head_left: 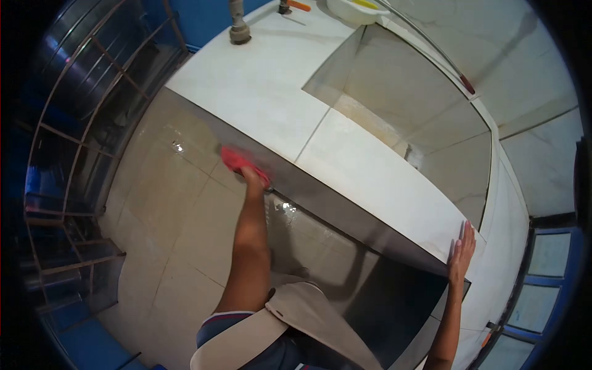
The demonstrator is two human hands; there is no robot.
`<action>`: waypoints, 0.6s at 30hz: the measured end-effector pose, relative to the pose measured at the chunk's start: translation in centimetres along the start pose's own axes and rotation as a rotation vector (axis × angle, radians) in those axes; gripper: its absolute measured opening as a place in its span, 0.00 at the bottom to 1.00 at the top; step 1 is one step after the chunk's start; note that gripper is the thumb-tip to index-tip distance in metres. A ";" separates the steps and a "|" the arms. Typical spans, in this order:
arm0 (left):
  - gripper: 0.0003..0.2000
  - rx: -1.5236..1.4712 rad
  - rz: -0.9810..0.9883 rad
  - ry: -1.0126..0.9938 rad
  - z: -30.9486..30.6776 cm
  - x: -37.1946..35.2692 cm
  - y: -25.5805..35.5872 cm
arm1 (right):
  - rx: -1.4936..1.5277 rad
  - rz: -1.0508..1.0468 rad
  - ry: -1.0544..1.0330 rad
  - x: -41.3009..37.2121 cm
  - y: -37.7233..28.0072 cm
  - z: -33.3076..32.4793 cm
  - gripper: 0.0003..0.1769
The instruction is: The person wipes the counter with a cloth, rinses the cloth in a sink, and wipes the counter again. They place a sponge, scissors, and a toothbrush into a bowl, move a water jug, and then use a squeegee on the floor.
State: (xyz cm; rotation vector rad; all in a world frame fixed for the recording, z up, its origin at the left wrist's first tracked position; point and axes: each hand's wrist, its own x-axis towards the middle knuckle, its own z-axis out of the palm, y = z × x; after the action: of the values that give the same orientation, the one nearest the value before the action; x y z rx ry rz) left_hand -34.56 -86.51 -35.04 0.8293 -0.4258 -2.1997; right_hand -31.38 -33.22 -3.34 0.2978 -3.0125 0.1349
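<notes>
My left hand [251,175] is closed around a red cloth [234,159], which lies against the front face of the white tiled counter [262,92]; the cloth is slightly blurred and covers most of the fingers. Farther right, my right hand [462,256] rests on the counter's edge near its corner, fingers stretched out and holding nothing. Between and beyond the hands, a deep tiled basin [425,92] is sunk into the countertop.
A pipe stub [239,31] rises from the counter's far end, near a white tub [354,11]. A long thin rod with a red end [467,83] leans along the basin. Metal racks [80,142] line the left wall. Floor tiles [179,209] show shiny patches.
</notes>
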 end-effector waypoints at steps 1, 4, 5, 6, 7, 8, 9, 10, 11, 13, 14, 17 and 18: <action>0.30 -0.046 -0.096 -0.043 -2.2 -1.5 -3.2 | 0.023 0.003 0.010 0.0 0.3 0.0 0.30; 0.31 -0.213 -0.455 -0.203 -5.3 -10.0 -12.4 | 0.079 -0.008 0.043 -0.1 1.4 0.8 0.29; 0.31 -0.293 -0.595 -0.237 -5.1 -14.9 -15.5 | 0.068 0.012 0.036 -0.4 1.7 0.9 0.29; 0.31 -0.359 -0.733 -0.257 -4.6 -19.7 -18.0 | 0.071 -0.001 0.049 -0.3 1.9 1.1 0.29; 0.31 -0.427 -0.851 -0.249 -3.2 -24.5 -19.4 | 0.074 -0.015 0.059 -0.3 2.2 1.2 0.29; 0.31 -0.468 -0.932 -0.223 -1.5 -28.7 -19.7 | 0.057 0.001 0.055 -0.6 2.2 1.0 0.29; 0.31 -0.492 -0.986 -0.195 0.3 -31.8 -19.3 | 0.048 0.014 0.059 -0.5 2.2 1.0 0.29; 0.31 -0.477 -0.996 -0.190 1.7 -33.5 -17.6 | 0.048 0.009 0.065 -0.5 2.7 1.3 0.29; 0.32 -0.386 -0.969 -0.122 5.1 -35.7 -14.4 | 0.051 0.028 0.058 -0.8 3.0 1.2 0.29; 0.31 -0.214 -0.806 -0.092 10.6 -36.9 -10.4 | 0.017 0.037 0.050 -0.7 2.6 1.0 0.29; 0.30 -0.128 -0.674 -0.107 12.1 -35.9 -8.2 | 0.031 0.056 0.040 -0.8 2.3 1.1 0.29; 0.25 0.047 -0.433 -0.180 15.7 -30.2 -1.3 | -0.010 0.053 0.080 -1.0 2.3 1.1 0.28; 0.29 0.225 -0.227 -0.221 16.3 -28.4 0.2 | -0.032 0.046 0.088 -1.0 2.4 1.3 0.29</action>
State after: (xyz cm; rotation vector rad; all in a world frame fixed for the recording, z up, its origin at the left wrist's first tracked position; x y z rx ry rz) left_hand -30.68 -65.02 -10.68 0.7857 -0.7294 -2.4984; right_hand -30.98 -30.81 -4.99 0.2138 -2.9318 0.1014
